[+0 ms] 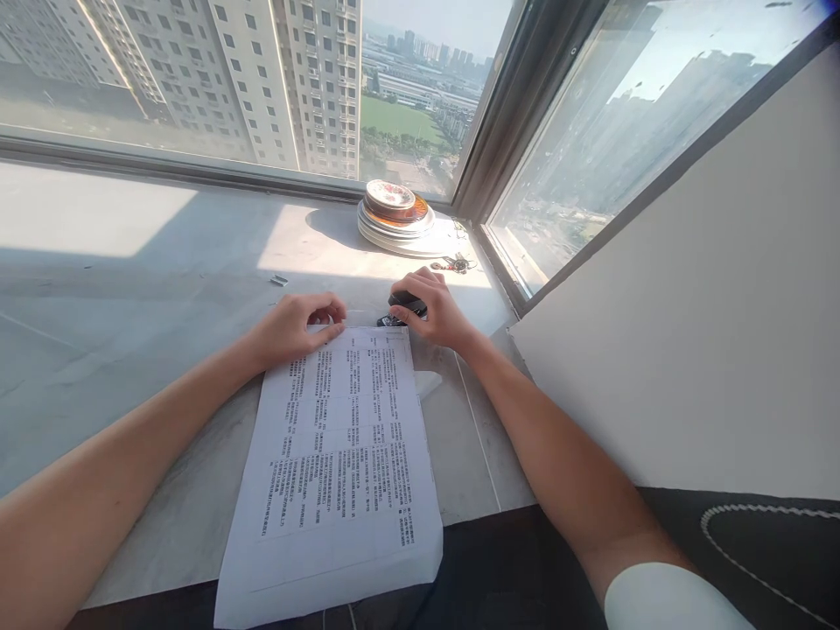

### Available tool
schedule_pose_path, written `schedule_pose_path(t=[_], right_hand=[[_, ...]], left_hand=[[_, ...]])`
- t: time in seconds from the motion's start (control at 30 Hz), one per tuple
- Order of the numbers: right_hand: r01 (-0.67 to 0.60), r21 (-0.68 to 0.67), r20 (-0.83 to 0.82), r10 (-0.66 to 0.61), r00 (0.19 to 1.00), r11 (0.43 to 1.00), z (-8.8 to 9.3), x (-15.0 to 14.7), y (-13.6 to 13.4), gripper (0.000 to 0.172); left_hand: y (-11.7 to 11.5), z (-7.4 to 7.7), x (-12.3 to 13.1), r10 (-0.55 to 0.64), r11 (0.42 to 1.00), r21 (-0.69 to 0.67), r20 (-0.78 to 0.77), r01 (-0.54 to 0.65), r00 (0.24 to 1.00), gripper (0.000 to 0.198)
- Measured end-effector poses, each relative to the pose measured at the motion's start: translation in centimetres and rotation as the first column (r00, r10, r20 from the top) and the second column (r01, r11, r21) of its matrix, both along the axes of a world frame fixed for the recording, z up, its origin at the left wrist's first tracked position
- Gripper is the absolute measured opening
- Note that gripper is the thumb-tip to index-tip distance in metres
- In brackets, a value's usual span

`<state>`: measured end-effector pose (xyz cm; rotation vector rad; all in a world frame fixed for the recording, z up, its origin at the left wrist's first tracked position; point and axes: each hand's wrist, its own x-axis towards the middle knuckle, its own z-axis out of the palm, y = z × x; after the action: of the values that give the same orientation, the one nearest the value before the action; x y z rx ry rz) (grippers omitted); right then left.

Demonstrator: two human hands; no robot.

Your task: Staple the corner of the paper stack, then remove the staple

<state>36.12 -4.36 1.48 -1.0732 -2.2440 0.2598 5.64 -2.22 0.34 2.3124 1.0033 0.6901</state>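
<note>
A printed sheet of paper, possibly several together, lies on the sill with its near edge hanging over the front. My left hand is closed at its far left corner, thumb and curled fingers pinching the edge. In my right hand is a black stapler, gripped from above with the thumb on the near side. Its jaw end sits at the paper's far right corner; whether the sheet is between the jaws I cannot tell. Small silvery strips that look like staples lie beyond my left hand.
A stack of round plates or lids stands near the window corner. Beside it lies a small dark tangle, perhaps keys. A white wall panel rises on the right. The pale sill runs left below the window, ending at a front edge.
</note>
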Motion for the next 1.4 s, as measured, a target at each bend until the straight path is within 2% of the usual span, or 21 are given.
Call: schedule_pose_path(t=[0.47, 1.07, 1.4], right_hand=[[-0.017, -0.002, -0.036, 0.017, 0.999, 1.0, -0.02, -0.09, 0.04, 0.018], [-0.015, -0.006, -0.037, 0.015, 0.999, 1.0, -0.01, -0.09, 0.04, 0.018], [-0.013, -0.011, -0.042, 0.013, 0.999, 1.0, -0.15, 0.04, 0.2, 0.018]], left_hand=[[-0.13, 0.48, 0.27, 0.019, 0.999, -0.041, -0.005, -0.019, 1.0, 0.031], [-0.09, 0.09, 0.18, -0.003, 0.998, -0.06, 0.017, 0.004, 1.0, 0.021], [-0.25, 0.41, 0.34, -0.025, 0.998, -0.057, -0.022, 0.024, 0.999, 0.018]])
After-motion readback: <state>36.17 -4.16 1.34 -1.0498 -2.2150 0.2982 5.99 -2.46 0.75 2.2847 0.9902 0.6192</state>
